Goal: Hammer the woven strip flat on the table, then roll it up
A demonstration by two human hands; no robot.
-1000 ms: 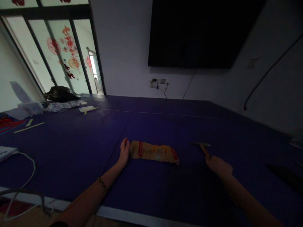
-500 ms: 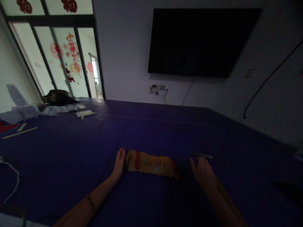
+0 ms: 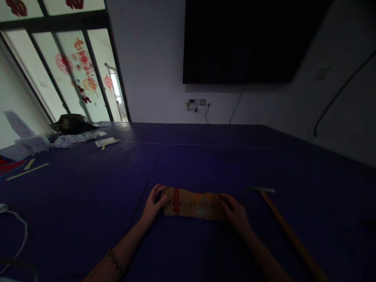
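Observation:
A strip of brown cardboard (image 3: 190,204) with a red printed band, orange patches and dark handwriting lies on the dark blue surface in front of me. My left hand (image 3: 155,199) grips its left end, thumb on the near side and fingers over the far corner. At the right end, my right hand (image 3: 234,209) holds the cardboard between thumb and fingers. To the right of that hand lies a long wooden-handled tool (image 3: 289,233) with a narrow metal head, like a hammer or pick. Neither hand touches it.
A white cable (image 3: 22,231) curves along the left edge. Farther back on the left are yellowish strips (image 3: 28,171), a small white packet (image 3: 105,142), crumpled plastic (image 3: 76,138) and a dark bag (image 3: 72,123). A wall-mounted television (image 3: 249,43) hangs beyond the surface.
My right hand has let go of the wooden-handled tool, leaving it on the surface, and moved left onto the cardboard's right end. My left hand now grips the left end more closely.

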